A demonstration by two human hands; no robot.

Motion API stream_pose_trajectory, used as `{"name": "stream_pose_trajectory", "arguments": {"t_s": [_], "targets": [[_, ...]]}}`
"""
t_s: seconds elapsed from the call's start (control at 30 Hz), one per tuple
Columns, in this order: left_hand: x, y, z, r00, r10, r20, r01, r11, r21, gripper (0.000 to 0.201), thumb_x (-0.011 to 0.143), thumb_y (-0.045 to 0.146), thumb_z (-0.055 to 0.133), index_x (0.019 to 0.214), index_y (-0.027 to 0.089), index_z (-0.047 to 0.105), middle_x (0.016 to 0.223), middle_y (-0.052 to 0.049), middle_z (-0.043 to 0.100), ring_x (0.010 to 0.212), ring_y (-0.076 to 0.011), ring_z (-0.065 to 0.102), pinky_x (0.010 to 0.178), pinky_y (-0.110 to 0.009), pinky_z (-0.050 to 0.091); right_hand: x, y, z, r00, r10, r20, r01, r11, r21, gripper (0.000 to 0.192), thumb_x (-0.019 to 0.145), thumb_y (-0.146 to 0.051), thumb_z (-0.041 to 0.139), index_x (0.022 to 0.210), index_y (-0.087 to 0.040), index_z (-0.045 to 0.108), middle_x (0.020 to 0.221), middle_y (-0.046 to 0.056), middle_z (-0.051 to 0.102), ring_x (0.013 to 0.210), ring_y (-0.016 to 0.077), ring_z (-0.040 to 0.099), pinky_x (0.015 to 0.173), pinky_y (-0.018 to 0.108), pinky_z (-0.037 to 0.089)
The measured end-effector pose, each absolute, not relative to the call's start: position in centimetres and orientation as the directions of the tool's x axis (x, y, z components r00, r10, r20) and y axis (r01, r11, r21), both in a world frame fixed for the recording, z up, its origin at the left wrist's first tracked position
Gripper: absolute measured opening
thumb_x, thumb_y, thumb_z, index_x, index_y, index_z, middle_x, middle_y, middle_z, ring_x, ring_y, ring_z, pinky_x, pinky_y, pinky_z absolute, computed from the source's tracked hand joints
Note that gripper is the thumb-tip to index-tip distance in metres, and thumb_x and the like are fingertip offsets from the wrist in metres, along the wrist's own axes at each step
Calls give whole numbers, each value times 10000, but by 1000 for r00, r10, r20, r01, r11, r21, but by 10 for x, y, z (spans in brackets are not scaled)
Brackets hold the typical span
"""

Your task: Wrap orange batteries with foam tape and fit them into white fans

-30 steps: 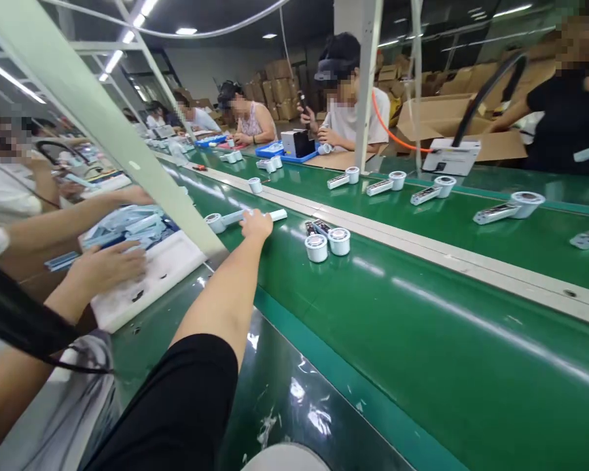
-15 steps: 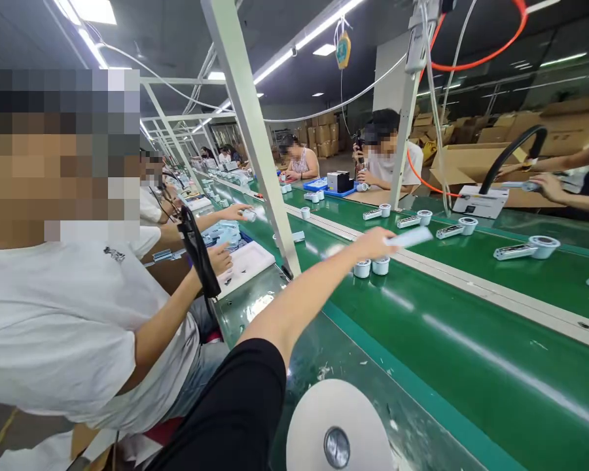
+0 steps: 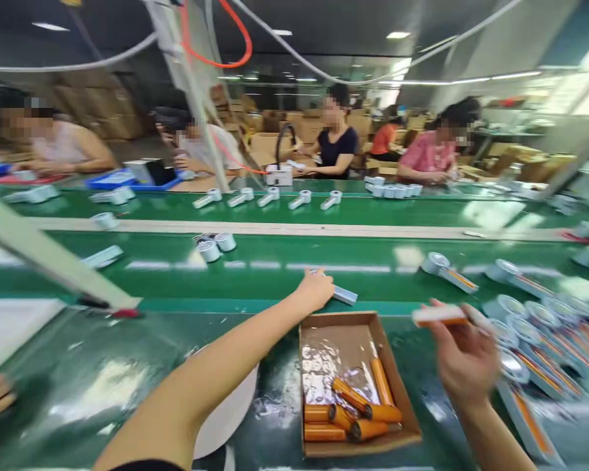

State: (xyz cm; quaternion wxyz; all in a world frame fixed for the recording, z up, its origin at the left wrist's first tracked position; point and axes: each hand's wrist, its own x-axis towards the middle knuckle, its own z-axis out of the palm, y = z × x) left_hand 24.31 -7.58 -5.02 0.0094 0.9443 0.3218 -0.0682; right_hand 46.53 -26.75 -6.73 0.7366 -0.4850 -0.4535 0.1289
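Far belt lane: five white handled units [image 3: 269, 196] in a row.
Centre belt: two white round caps [image 3: 216, 246] touching.
Far side: seated people; blue tray [image 3: 112, 180].

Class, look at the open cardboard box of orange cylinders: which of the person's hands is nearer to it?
Left. The left hand grips a pale flat part just beyond the open cardboard box. The right hand, off to the box's right, holds up an orange-and-white piece.

Green conveyor belt [image 3: 275, 278], brown cardboard box [image 3: 312, 327] of orange cylinders [image 3: 353, 412], pale blue-white handle [image 3: 344, 295], white-and-orange piece [image 3: 439, 315].
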Motion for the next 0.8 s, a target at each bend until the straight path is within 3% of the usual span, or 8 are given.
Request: {"name": "stream_pose_trajectory", "arguments": {"t_s": [0.07,0.13,0.23,0.3,0.37,0.47,0.63,0.8], "targets": [[256,-70,-44,731,661,-169,667,-745,-23,242,811,13,623,978,102,775,1054,-215,731,1204,-448,608,967,-654,531,469,-240,-57,430,740,518,201,481,-853,480,901,-363,816,1319,-243,612,1197,91,742,1014,253,747,885,399,646],[264,-65,-36,693,689,-213,705,-709,3,183,824,92,671,958,135,789,1010,-189,750,1088,-382,680,934,-529,569,468,-197,-53,190,874,447,228,403,-886,476,938,-381,739,1359,-221,587,1244,97,729,1070,250,735,949,397,626],[262,-58,-25,652,718,-242,750,-658,69,123,855,266,721,945,244,802,1001,-86,779,1007,-270,720,891,-337,563,461,-142,-58,-151,938,313,525,344,-779,452,988,-277,600,1427,-217,513,1161,55,754,1014,193,740,926,312,601],[257,-56,-22,622,752,-216,781,-615,110,149,905,321,673,983,289,795,1046,-40,785,1043,-231,716,885,-278,538,457,-125,-63,-267,935,232,670,353,-652,397,979,-216,597,1373,-221,549,996,19,771,887,188,743,816,275,580],[254,-55,-23,595,785,-175,804,-577,143,200,954,333,607,1049,298,779,1123,-29,779,1093,-218,706,894,-262,520,457,-119,-64,-306,932,195,743,362,-562,299,959,-201,650,1257,-213,622,876,13,758,807,212,727,727,269,528],[258,-55,-28,577,805,-135,813,-551,190,229,976,312,566,1096,308,761,1183,-18,768,1118,-212,698,897,-255,507,461,-118,-54,-343,929,139,840,370,-398,233,956,-220,699,1187,-219,668,904,43,755,856,246,717,711,266,455],[273,-54,-33,552,826,-111,827,-525,202,242,951,242,541,1063,273,754,1123,-74,770,1082,-252,701,878,-285,505,467,-107,-34,-372,928,7,909,366,-197,304,962,-289,722,1262,-276,674,997,64,758,943,278,713,739,271,430],[286,-54,-41,519,849,-101,847,-494,196,244,960,264,517,1071,268,735,1120,-92,759,1060,-270,696,873,-307,495,478,-106,-43,-396,915,-78,913,383,-141,402,1009,-357,666,1405,-301,617,1066,67,759,975,276,713,780,277,460]]}}
